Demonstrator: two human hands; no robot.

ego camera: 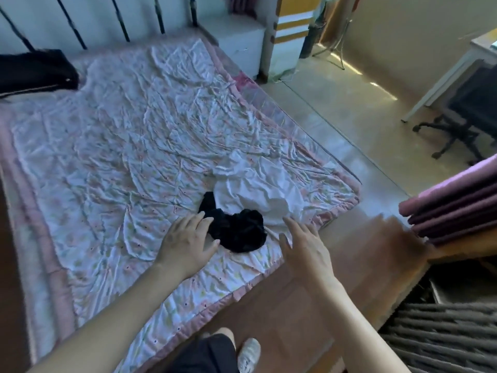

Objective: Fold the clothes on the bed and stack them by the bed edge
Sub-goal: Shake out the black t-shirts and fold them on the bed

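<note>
A crumpled black garment (pixel 236 230) lies near the bed's corner, and a rumpled white garment (pixel 252 189) lies just behind it, touching it. My left hand (pixel 185 240) hovers open at the black garment's left side, fingertips close to it. My right hand (pixel 304 243) is open to the right of the black garment, over the corner of the pale floral quilt (pixel 121 146). Neither hand holds anything. Another black item (pixel 35 71) rests at the far left of the bed by the headboard bars.
The bed's wooden frame edge (pixel 282 300) runs along the front right. Folded maroon fabric (pixel 454 211) is stacked at the right. A white cabinet (pixel 236 41), an office chair (pixel 465 122) and a white desk (pixel 457 68) stand on the tiled floor beyond.
</note>
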